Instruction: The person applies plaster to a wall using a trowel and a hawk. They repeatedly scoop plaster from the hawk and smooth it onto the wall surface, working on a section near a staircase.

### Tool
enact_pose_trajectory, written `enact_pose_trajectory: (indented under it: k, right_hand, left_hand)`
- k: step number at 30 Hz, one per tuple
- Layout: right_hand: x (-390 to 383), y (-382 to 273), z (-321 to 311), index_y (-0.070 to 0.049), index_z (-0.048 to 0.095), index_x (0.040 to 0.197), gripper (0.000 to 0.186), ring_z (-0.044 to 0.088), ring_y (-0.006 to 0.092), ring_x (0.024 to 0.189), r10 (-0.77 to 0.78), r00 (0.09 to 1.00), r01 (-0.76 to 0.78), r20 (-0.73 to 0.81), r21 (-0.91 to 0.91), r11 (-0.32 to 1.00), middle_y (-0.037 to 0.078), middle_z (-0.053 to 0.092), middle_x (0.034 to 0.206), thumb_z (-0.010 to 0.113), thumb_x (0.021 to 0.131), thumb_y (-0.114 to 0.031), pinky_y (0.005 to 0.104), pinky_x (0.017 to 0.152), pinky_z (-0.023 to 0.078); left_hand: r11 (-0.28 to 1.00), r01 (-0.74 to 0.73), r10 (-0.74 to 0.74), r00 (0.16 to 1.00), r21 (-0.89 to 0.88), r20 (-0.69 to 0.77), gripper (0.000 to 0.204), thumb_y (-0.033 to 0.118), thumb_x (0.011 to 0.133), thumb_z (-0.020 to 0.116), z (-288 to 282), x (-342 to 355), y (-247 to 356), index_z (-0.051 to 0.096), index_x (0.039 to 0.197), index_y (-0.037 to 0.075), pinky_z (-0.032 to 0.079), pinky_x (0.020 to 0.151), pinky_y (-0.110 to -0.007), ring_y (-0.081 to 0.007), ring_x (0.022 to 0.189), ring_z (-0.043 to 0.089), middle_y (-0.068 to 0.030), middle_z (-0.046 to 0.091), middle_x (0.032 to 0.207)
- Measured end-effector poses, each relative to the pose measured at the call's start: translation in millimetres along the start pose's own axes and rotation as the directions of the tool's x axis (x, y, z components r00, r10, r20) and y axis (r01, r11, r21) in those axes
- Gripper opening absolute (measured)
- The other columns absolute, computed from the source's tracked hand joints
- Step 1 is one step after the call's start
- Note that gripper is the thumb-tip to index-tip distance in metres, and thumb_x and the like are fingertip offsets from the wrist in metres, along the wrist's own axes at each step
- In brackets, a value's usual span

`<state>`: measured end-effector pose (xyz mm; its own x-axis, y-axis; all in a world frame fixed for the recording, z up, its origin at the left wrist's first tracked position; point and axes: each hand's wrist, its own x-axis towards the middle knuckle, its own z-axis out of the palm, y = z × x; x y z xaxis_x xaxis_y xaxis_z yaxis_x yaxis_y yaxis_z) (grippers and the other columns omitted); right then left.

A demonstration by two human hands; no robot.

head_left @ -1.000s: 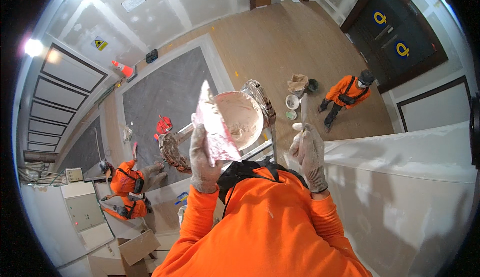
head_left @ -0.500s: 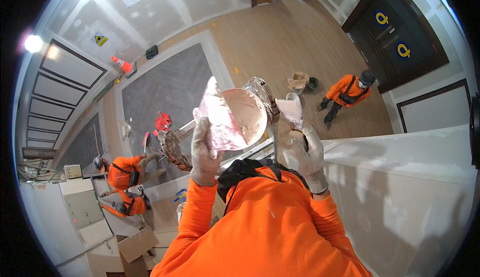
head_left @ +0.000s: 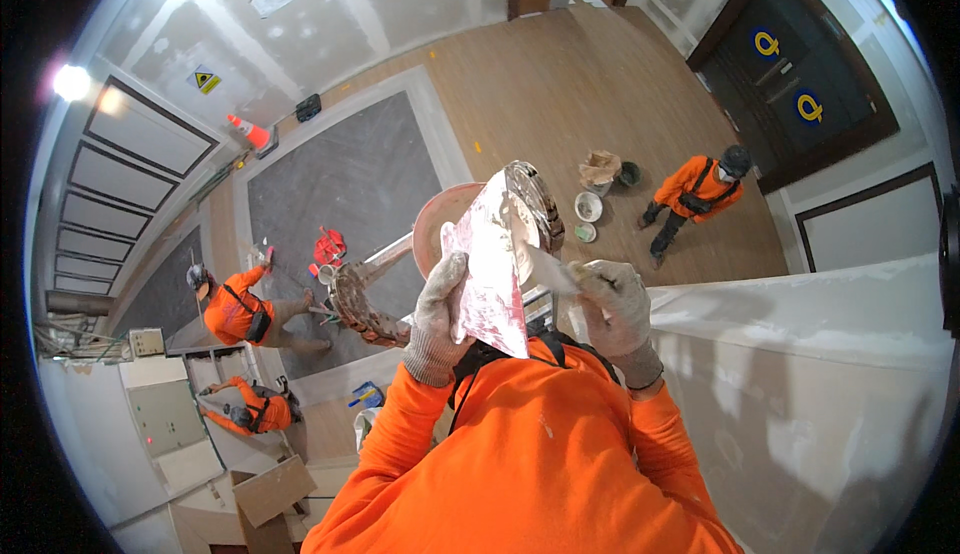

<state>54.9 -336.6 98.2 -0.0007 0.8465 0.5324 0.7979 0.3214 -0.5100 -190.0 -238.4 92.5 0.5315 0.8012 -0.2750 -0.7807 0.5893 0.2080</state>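
My gloved left hand [head_left: 437, 319] grips a pink board [head_left: 488, 294] smeared with pale compound, held over a round bucket [head_left: 435, 219] of pale mixture that it partly hides. In my gloved right hand [head_left: 615, 319] is a putty knife [head_left: 550, 274], its blade angled left against the board's right edge; whether it touches cannot be made out exactly. The bucket sits among the coated parts of a metal ladder [head_left: 355, 299] beneath my hands.
Co-workers in orange are below: one standing right [head_left: 700, 194], two at lower left [head_left: 240, 304] [head_left: 255, 409]. Small buckets [head_left: 588, 207], a red pile [head_left: 330, 246], a traffic cone [head_left: 250, 134] and cardboard [head_left: 275, 489] lie around. A white wall ledge [head_left: 800, 304] is at my right.
The board and my left hand have moved right over the bucket. My right hand has brought the knife leftward, from upright to angled at the board. A co-worker at left has shifted.
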Motion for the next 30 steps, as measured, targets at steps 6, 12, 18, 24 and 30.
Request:
enact_pose_trajectory:
  k: [6,12,18,24,30]
  right_hand:
    - [0.4,-5.3,-16.8,0.002,0.064,0.114,0.037,0.06,0.0161,0.066,0.302,0.856,-0.469,0.42,0.876,0.114,0.007,0.064,0.081,0.06,0.105,-0.033,0.0274,0.06,0.049]
    - [8.1,-3.5,-14.0,0.009,0.066,0.119,0.056,0.047,0.0089,0.05,0.2,0.67,-0.734,0.715,0.678,0.032,0.001,0.053,0.061,0.054,0.106,-0.044,0.0243,0.051,0.042]
    - [-20.6,18.7,-14.4,-0.002,0.066,0.118,0.049,0.045,0.0067,0.049,0.654,0.486,-0.79,0.579,0.611,0.046,0.0,0.057,0.068,0.046,0.11,-0.046,0.0219,0.05,0.041]
    - [-91.0,43.3,29.9,-0.012,0.061,0.099,0.044,0.049,0.008,0.055,0.683,0.23,-0.642,0.693,0.636,-0.429,-0.003,0.055,0.071,0.04,0.112,-0.048,0.0227,0.05,0.041]
    - [-95.5,63.9,105.6,-0.017,0.049,0.092,0.045,0.053,0.0095,0.06,0.678,0.316,-0.354,0.664,0.746,-0.565,-0.003,0.052,0.07,0.042,0.11,-0.057,0.0255,0.046,0.041]
  left_hand:
    - [0.996,0.083,-0.083,0.997,0.038,-0.004,0.041,0.012,0.103,0.062,-2.5,2.3,8.0,0.054,0.14,-0.005,0.061,0.101,-0.042,-0.0267,0.113,0.073,-0.0168,0.069,0.13]
    - [0.988,0.107,-0.11,0.994,0.109,0.028,0.042,0.012,0.1,0.065,-0.5,3.4,-1.0,0.055,0.138,-0.004,0.062,0.097,-0.041,-0.0267,0.11,0.073,-0.0167,0.07,0.127]
    - [0.955,-0.158,0.13,0.984,0.253,0.124,0.042,0.023,0.102,0.065,-0.5,-2.8,33.7,0.059,0.135,-0.001,0.06,0.095,-0.039,-0.0239,0.107,0.072,-0.0138,0.071,0.123]
    - [0.836,-0.397,0.422,0.907,0.38,0.02,0.034,0.021,0.107,0.059,-36.8,10.7,79.4,0.061,0.134,0.001,0.059,0.095,-0.036,-0.0226,0.107,0.072,-0.0112,0.072,0.122]
    - [0.889,-0.331,0.338,0.94,0.318,0.032,0.03,0.018,0.107,0.058,-59.0,33.4,100.2,0.062,0.131,0.001,0.061,0.092,-0.04,-0.0246,0.107,0.072,-0.0129,0.073,0.122]
